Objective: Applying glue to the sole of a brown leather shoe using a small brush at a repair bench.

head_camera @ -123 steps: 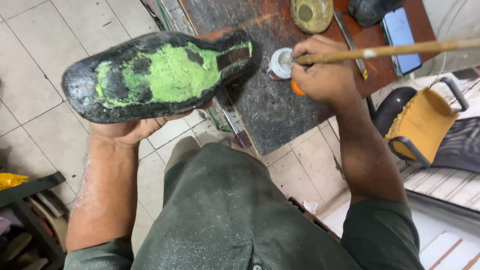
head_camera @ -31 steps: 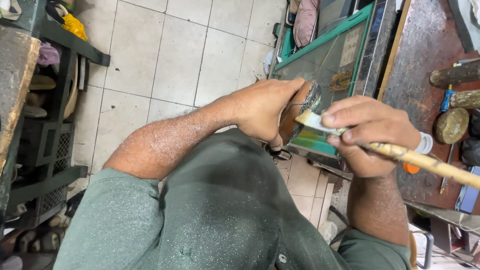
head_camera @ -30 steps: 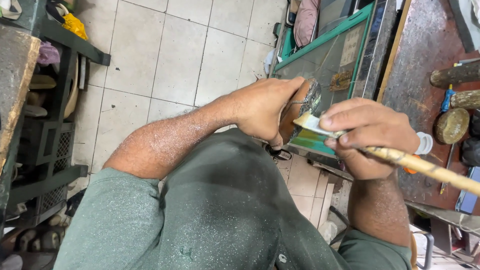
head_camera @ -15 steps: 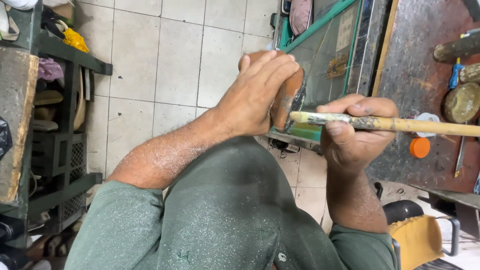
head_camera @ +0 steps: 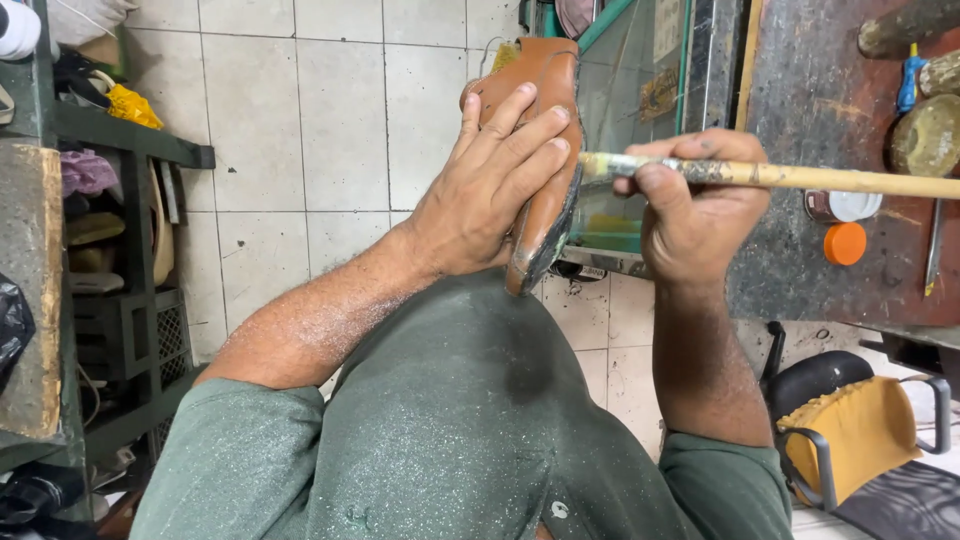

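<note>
Shoe [head_camera: 535, 130] stood on edge at centre of view, tan leather upper turned left, dark smeared sole edge turned right, held up above the lap over the tiled floor [head_camera: 300, 130]. Left hand [head_camera: 490, 190] lay flat against the upper, fingers [head_camera: 520, 125] spread and pressing the leather, thumb out of sight behind. Right hand [head_camera: 690, 205] was closed tight round a long wooden brush handle [head_camera: 800, 177]; the handle ran off to the right, its smeared working end met the sole edge just beside the left fingertips.

Desk [head_camera: 830, 130] at far right was dark and stained, carrying an orange lid [head_camera: 846, 243], a small open tin [head_camera: 838, 206] and rounded wooden blocks [head_camera: 925, 135]. Glass cabinet with green frame [head_camera: 640, 100] sat behind the shoe. Cluttered shelf [head_camera: 90, 200] at left; padded yellow stool [head_camera: 850, 430] at near right.

Judgement: shoe looked light, the upper supple, the sole stiffer. Sole edge appeared wet and likely tacky or slippery, so the dry upper and the heel seemed the sound places to take hold.
</note>
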